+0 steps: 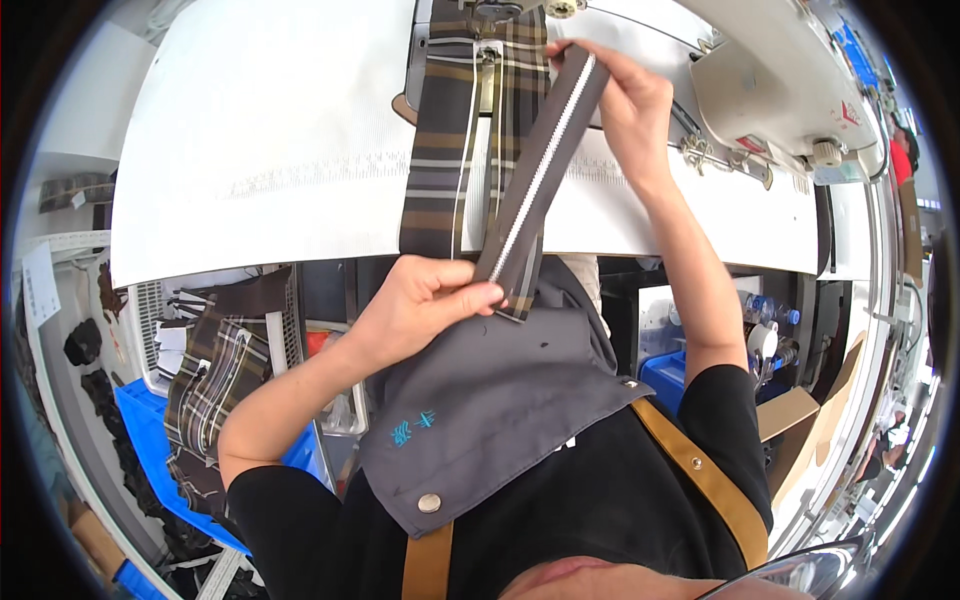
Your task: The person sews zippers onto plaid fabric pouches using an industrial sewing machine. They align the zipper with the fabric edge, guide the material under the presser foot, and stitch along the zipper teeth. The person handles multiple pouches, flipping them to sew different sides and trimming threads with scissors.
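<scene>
A dark brown zipper strip (548,165) with a pale row of teeth slants across the middle of the view. My left hand (428,308) pinches its lower end between thumb and fingers, just off the table's front edge. Up at the other end, near the sewing machine's needle area, my right hand (628,95) grips it with closed fingers. Behind the strip, a brown plaid fabric piece (432,180) with white stripes runs from under the machine's presser foot (489,52) to the table's front edge and partly past it. Part of that fabric is hidden by the strip.
The white sewing table (270,150) spreads left and right, with the sewing machine (775,85) at the upper right. Lower left, more plaid fabric (215,385) hangs over a blue bin (150,420). Below the table's right side are a blue container (662,378) and a cardboard box (788,412).
</scene>
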Tool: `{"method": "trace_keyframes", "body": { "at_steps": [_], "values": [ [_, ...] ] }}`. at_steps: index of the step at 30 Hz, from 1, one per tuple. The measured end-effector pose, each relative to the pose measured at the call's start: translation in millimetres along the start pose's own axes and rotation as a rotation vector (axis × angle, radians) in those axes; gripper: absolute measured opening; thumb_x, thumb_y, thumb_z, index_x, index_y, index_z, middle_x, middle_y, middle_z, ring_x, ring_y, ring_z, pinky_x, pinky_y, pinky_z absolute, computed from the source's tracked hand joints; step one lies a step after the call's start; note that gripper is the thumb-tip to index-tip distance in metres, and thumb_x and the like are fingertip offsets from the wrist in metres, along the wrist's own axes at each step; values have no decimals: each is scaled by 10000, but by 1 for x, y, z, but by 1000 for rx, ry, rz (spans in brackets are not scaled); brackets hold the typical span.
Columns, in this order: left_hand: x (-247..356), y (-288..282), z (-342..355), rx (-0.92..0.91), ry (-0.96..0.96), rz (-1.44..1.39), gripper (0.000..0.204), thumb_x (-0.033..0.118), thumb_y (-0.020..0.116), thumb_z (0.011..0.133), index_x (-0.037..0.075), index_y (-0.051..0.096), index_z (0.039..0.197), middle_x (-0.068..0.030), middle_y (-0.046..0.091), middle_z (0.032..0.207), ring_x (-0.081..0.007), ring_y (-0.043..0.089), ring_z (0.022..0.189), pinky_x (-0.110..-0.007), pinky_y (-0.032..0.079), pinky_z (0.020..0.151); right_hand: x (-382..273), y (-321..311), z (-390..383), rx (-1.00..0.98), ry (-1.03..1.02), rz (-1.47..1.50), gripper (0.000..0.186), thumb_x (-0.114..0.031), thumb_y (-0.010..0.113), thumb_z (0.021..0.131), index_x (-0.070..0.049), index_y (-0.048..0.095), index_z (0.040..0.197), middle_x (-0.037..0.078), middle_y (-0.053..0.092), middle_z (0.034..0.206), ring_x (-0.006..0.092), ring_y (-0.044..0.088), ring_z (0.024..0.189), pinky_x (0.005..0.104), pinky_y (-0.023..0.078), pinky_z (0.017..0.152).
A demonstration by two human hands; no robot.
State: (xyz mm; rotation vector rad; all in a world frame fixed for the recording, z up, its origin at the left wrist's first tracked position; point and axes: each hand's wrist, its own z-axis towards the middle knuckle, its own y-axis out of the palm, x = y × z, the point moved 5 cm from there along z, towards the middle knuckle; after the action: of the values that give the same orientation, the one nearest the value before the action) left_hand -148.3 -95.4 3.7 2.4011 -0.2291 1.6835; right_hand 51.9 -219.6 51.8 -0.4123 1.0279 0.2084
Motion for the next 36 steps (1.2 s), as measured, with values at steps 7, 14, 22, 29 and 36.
{"method": "trace_keyframes", "body": {
  "at_steps": [7,14,22,29,36],
  "values": [
    [-28,-4,7,78,308,499,181,4,546,750,-7,654,895,-152,650,887,-312,625,814,-369,488,730,-14,57,-77,-460,283,286,254,-59,519,892,-15,601,1128,91,668,1005,129,620,908,258,489,817],
    [-46,17,31,-137,147,344,208,49,541,822,9,646,997,-151,666,926,-235,651,881,-324,487,779,-23,30,-78,-437,-1,-52,333,19,578,782,12,600,1114,153,644,1064,246,643,952,299,514,818],
    [26,12,29,-299,-71,-376,238,113,496,935,-44,576,1096,-76,668,1000,-124,607,970,-276,450,887,-35,27,-35,-351,-612,-509,353,-8,633,684,-12,631,1037,160,622,1107,256,664,827,292,556,660],
    [74,-69,85,-230,-75,481,193,118,595,866,4,659,1008,-85,679,963,-123,616,923,-270,464,832,13,20,5,-299,-525,-511,314,18,642,696,-29,640,1006,108,637,1076,256,654,810,302,547,668],
    [63,-90,118,540,710,1318,248,199,613,848,86,657,1064,-2,625,1137,-172,561,1055,-497,276,1025,22,19,4,-302,-374,-550,314,49,635,704,-28,647,1008,116,645,1024,269,649,818,324,539,681]
  ]
}}
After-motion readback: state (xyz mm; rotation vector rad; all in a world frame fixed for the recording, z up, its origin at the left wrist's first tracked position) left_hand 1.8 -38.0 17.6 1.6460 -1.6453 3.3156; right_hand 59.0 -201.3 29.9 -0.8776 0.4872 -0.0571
